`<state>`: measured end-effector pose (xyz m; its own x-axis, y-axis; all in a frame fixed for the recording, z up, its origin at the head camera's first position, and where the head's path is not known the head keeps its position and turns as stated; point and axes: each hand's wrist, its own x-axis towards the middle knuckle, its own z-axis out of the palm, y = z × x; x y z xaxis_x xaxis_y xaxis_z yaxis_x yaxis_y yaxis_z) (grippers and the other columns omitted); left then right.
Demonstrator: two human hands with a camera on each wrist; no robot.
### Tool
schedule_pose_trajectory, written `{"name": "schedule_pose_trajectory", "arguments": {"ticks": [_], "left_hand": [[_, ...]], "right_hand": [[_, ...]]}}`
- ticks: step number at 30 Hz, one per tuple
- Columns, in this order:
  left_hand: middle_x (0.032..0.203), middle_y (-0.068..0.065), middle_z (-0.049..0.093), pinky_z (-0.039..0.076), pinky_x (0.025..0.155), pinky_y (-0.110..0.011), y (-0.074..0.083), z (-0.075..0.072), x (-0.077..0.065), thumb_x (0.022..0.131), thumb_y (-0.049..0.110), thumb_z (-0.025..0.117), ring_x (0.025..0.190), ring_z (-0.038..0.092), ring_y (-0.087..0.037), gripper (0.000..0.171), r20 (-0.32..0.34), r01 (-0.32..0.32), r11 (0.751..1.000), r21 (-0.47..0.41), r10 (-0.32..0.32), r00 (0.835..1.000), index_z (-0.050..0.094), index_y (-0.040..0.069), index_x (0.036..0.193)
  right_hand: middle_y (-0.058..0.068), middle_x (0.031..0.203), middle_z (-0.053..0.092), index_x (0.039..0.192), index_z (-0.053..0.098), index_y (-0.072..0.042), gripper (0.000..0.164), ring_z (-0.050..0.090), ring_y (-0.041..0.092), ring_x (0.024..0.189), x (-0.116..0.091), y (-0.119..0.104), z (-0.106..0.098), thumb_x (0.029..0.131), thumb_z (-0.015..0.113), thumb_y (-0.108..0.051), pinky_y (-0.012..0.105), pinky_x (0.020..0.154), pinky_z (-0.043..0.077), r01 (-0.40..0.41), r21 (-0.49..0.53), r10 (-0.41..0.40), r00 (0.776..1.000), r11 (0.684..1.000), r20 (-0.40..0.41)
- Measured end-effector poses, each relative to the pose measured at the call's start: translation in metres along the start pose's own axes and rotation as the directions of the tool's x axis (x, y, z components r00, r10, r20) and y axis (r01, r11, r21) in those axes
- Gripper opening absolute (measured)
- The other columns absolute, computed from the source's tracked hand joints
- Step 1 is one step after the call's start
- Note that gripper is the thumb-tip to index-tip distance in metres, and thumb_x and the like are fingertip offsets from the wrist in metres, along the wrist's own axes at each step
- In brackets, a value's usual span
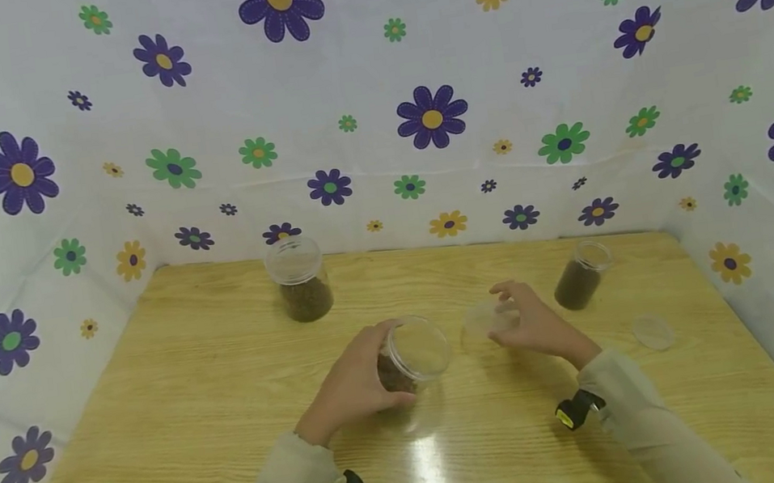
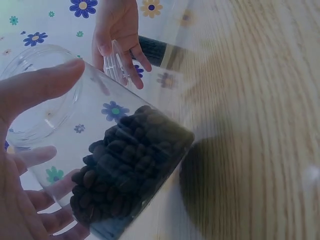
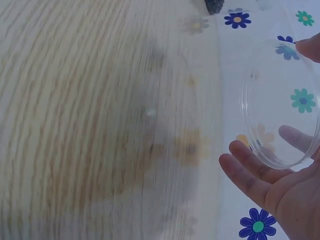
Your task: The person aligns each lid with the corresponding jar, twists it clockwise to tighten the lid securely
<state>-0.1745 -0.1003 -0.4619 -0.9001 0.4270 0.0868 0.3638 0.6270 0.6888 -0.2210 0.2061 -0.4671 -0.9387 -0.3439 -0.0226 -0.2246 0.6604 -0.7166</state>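
My left hand (image 1: 350,381) grips a clear jar (image 1: 422,351) around its side, thumb and fingers on opposite sides. The jar's mouth is uncovered and leans to the right in the head view. Dark brown beans (image 2: 127,165) that look like coffee beans lie in its lower part. To the right, my right hand (image 1: 533,324) holds a clear round lid (image 3: 275,105) by its rim, above the table and apart from the jar. In the left wrist view the lid stands nearly edge-on between the fingers.
A larger clear jar (image 1: 306,297) with dark contents stands at the back left of the wooden table (image 1: 180,399). At the right stands a narrower jar (image 1: 578,283) with dark contents, and a small clear lid (image 1: 653,331) lies near it. Flower-patterned cloth (image 1: 350,75) surrounds the table.
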Motion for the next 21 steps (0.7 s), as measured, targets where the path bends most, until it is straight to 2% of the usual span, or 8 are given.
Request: {"name": "schedule_pose_trajectory", "arguments": {"ticks": [2, 6, 14, 17, 21], "left_hand": [[0.127, -0.008, 0.052, 0.046, 0.095, -0.047, 0.003, 0.001, 0.001, 0.058, 0.031, 0.09, 0.113, 0.053, -0.026, 0.099, -0.009, -0.014, 0.999, 0.044, 0.014, 1.0, 0.037, 0.017, 0.141], [0.129, -0.008, 0.052, 0.046, 0.094, -0.047, 0.009, 0.003, 0.002, 0.057, 0.033, 0.09, 0.114, 0.052, -0.028, 0.1, -0.018, -0.038, 0.994, 0.103, 0.041, 0.999, 0.037, 0.014, 0.14], [0.122, -0.011, 0.054, 0.048, 0.089, -0.043, 0.018, 0.009, 0.007, 0.054, 0.032, 0.091, 0.104, 0.056, -0.025, 0.097, -0.037, -0.026, 0.99, 0.137, 0.031, 0.999, 0.038, 0.008, 0.132], [0.122, -0.011, 0.055, 0.047, 0.091, -0.044, 0.018, 0.009, 0.006, 0.053, 0.031, 0.092, 0.104, 0.055, -0.026, 0.097, -0.057, -0.044, 0.988, 0.149, 0.053, 0.997, 0.04, 0.007, 0.131], [0.123, -0.011, 0.055, 0.045, 0.095, -0.045, 0.019, 0.008, 0.006, 0.054, 0.032, 0.091, 0.11, 0.054, -0.027, 0.097, -0.055, -0.076, 0.983, 0.169, 0.087, 0.995, 0.04, 0.006, 0.132]], "right_hand": [[0.026, 0.128, 0.038, 0.14, 0.033, -0.002, 0.075, 0.049, 0.041, 0.119, -0.002, -0.003, 0.0, 0.079, 0.071, -0.022, 0.055, 0.093, 0.046, 0.005, -0.001, -0.005, 1.0, 1.0, 0.011], [0.025, 0.127, 0.035, 0.145, 0.028, -0.004, 0.081, 0.047, 0.04, 0.121, -0.007, -0.009, -0.002, 0.079, 0.072, -0.023, 0.056, 0.096, 0.043, 0.012, 0.004, -0.012, 1.0, 1.0, 0.027], [0.025, 0.126, 0.029, 0.143, 0.029, 0.002, 0.077, 0.046, 0.044, 0.122, -0.017, -0.016, -0.007, 0.081, 0.072, -0.016, 0.053, 0.097, 0.044, 0.025, 0.144, -0.032, 0.998, 0.989, 0.046], [0.024, 0.124, 0.029, 0.141, 0.033, 0.001, 0.074, 0.045, 0.045, 0.121, -0.018, -0.019, -0.008, 0.08, 0.072, -0.013, 0.053, 0.097, 0.044, 0.05, 0.176, -0.055, 0.998, 0.983, 0.019], [0.024, 0.123, 0.031, 0.141, 0.035, -0.005, 0.069, 0.04, 0.042, 0.121, -0.02, -0.024, -0.009, 0.082, 0.07, -0.013, 0.058, 0.102, 0.036, 0.107, 0.16, -0.1, 0.994, 0.981, -0.054]]}}
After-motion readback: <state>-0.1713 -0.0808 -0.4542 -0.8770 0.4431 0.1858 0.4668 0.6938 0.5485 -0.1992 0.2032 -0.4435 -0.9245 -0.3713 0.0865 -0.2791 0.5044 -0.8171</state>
